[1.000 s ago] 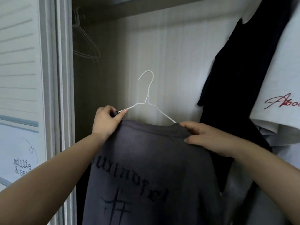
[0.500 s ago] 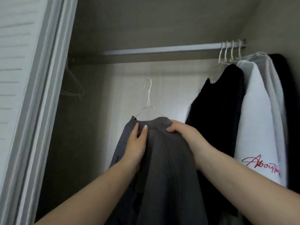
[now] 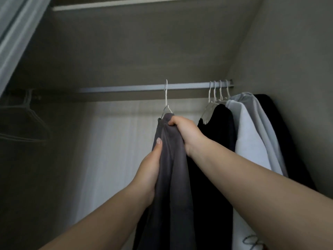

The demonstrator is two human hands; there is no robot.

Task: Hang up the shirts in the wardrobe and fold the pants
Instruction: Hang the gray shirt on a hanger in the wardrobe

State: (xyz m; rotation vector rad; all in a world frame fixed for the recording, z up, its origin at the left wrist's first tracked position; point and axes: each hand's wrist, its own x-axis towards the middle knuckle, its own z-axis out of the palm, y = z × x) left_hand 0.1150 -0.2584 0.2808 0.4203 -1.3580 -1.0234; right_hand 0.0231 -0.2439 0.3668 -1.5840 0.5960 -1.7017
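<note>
You're holding a matt dark grey cloth shirt (image 3: 171, 159) on a thin white wire hanger (image 3: 166, 98). The rail (image 3: 126, 88) looks like smooth pale metal. Beside it hang a matt black shirt (image 3: 219, 123) and a soft white cloth one (image 3: 250, 141).

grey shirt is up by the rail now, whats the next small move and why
Probably let go with both hands. The hanger's hook seems to sit over the rail, while the right hand grips the grey shirt at the shoulder and the left hand holds it lower down.
</note>
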